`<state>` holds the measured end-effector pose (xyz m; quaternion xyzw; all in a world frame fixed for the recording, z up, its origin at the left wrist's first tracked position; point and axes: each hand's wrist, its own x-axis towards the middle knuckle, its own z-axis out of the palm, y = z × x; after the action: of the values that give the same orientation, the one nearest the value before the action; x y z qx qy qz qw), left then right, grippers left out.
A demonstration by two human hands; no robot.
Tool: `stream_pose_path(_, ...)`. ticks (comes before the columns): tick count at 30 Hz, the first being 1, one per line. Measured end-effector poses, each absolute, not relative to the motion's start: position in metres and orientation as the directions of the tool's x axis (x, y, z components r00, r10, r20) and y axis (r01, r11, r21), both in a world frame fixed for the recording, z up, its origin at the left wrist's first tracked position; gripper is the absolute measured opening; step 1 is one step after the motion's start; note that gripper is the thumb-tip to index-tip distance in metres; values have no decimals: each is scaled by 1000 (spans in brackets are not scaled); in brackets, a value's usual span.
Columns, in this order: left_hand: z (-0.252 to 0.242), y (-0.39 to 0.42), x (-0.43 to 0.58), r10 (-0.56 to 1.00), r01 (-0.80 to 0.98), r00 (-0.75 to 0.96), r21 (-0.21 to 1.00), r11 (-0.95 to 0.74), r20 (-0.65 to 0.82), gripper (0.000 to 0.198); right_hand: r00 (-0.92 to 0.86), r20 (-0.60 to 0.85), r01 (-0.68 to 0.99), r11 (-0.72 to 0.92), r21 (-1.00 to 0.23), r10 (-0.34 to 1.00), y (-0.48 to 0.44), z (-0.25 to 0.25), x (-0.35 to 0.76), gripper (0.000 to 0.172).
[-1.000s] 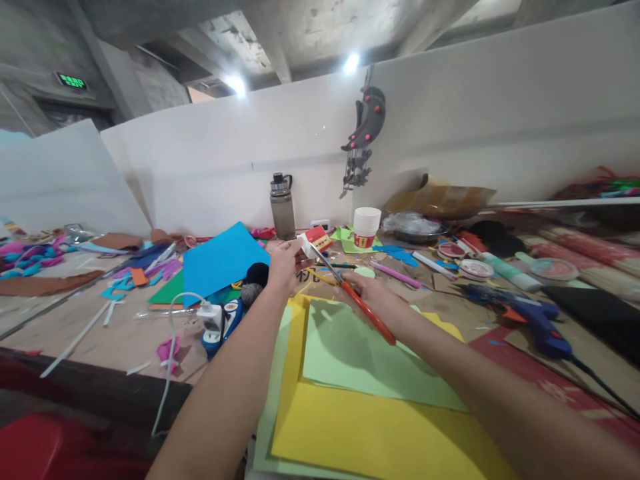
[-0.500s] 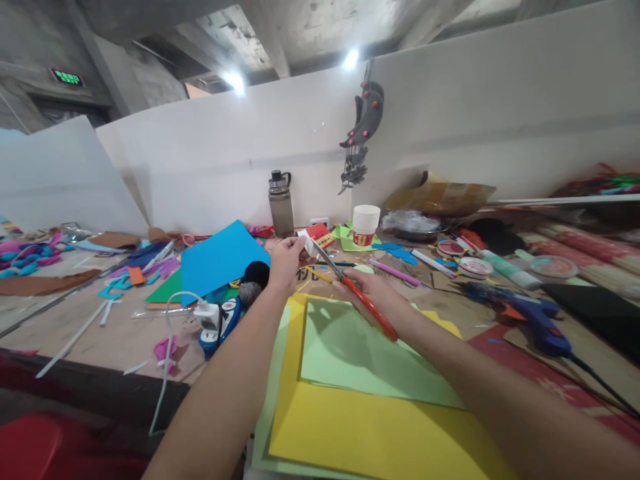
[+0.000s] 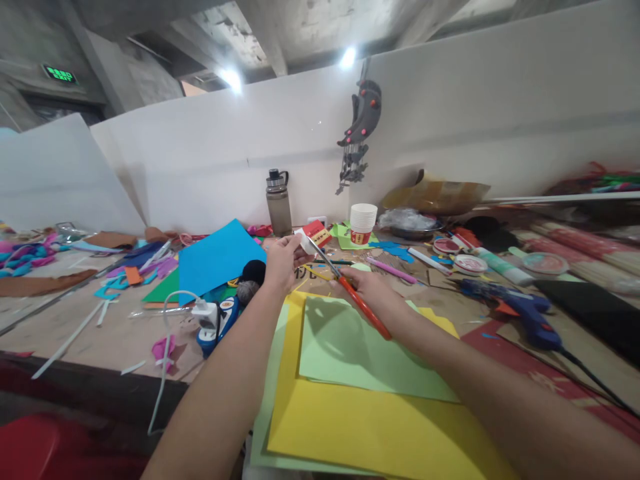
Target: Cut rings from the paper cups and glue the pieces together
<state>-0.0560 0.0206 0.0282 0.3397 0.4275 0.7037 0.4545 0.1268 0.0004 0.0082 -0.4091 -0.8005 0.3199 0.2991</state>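
My left hand (image 3: 281, 261) is raised over the table and pinches a small white piece (image 3: 303, 241) between thumb and fingers. My right hand (image 3: 371, 289) grips red-handled scissors (image 3: 359, 301), whose blades (image 3: 319, 254) reach up to the white piece. Under both forearms lie a light green sheet (image 3: 350, 347) on a yellow sheet (image 3: 360, 427). A blue sheet (image 3: 217, 258) lies to the left of my left hand.
A grey water bottle (image 3: 279, 203) and stacked paper cups (image 3: 363, 224) stand by the white back wall. A blue glue gun (image 3: 520, 311) with its cable lies at the right. A white charger and cable (image 3: 203, 312), coloured scraps (image 3: 30, 253) and rolls (image 3: 575, 253) litter the table (image 3: 115, 337).
Both hands, the white piece and the scissors stay together almost unmoved. The view has shifted slightly, so everything sits a little lower-left in the picture.
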Motion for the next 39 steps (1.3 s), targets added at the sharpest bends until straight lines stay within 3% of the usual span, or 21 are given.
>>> stream_pose_path(8,26,22,-58,929,-340,-349,907,-248,123,15,-497,278,453,519,-725,822,0,4,128,33)
stream_pose_path(13,30,17,-52,935,-306,-328,922,-239,134,20,-513,272,371,496,-785,814,2,1,127,36)
stream_pose_path(21,29,17,-47,927,-262,-338,929,-260,164,19,-479,272,412,487,-770,835,3,3,126,40)
stream_pose_path(39,25,20,-56,959,-414,-274,891,-188,75,20,-480,237,490,482,-727,845,2,4,127,36)
